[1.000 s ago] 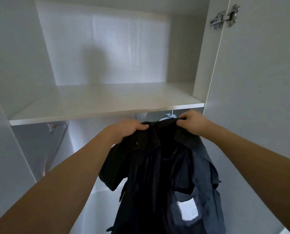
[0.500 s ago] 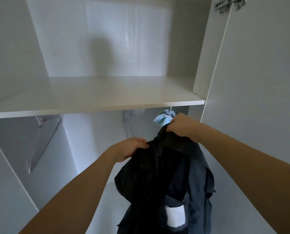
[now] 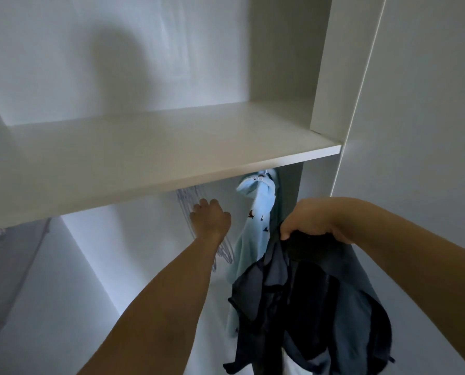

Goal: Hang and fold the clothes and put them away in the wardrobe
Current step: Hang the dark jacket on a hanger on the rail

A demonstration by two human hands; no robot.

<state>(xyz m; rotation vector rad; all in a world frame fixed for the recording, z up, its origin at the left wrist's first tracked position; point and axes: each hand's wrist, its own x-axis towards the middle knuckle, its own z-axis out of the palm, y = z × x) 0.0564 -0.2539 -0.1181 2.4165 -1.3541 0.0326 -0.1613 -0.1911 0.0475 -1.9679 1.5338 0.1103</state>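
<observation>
A dark navy shirt (image 3: 307, 307) hangs bunched from my right hand (image 3: 309, 220), which grips it by the collar at the lower right of the wardrobe opening. My left hand (image 3: 211, 219) reaches under the white shelf (image 3: 144, 158) into a bunch of clear plastic hangers (image 3: 223, 250); its fingers curl around them. A light blue patterned garment (image 3: 255, 226) hangs on the rail between my two hands, its top hidden by the shelf.
The open wardrobe door (image 3: 420, 104) stands at the right. A side panel (image 3: 331, 63) bounds the upper compartment. More clear hangers (image 3: 7, 280) hang in the left section behind a divider (image 3: 90, 266).
My left hand let go of the dark shirt and reached up left to the clear hangers. My right hand alone holds the shirt, lower and to the right. The view moved closer.
</observation>
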